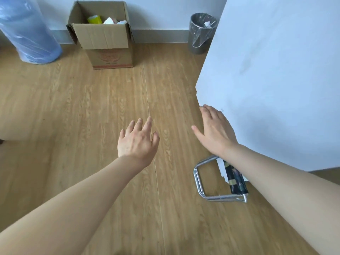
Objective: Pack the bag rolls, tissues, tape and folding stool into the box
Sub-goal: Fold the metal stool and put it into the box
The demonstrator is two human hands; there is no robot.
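Clearly, the folding stool (220,183) is the one item not yet packed: it is seen lying folded flat on the wooden floor (92,107), close against the foot of a white panel (266,80), its metal tube frame toward the room and its dark patterned fabric seat partly hidden under the right forearm. The cardboard box (104,37) stands well apart from it, against the far wall, with its flaps open. Inside it, a yellow roll (94,19) and some white items (109,21) can be made out at the rim; whether these are the tissues or bag rolls cannot be told.

Nothing is held by either hand. The right hand (215,129) is spread wide, palm down, with the fingers by the lower corner of the white panel, possibly for balance, though contact cannot be confirmed. The left hand (138,140) is likewise opened, fingers loosely fanned over bare floor.

The packing is judged nearly done. The stool would next have to be gripped by its frame and carried across to the box.

A lined waste bin (201,32) is seen by the wall beside the panel, and a large plastic-wrapped blue roll (27,34) to the left of the box.
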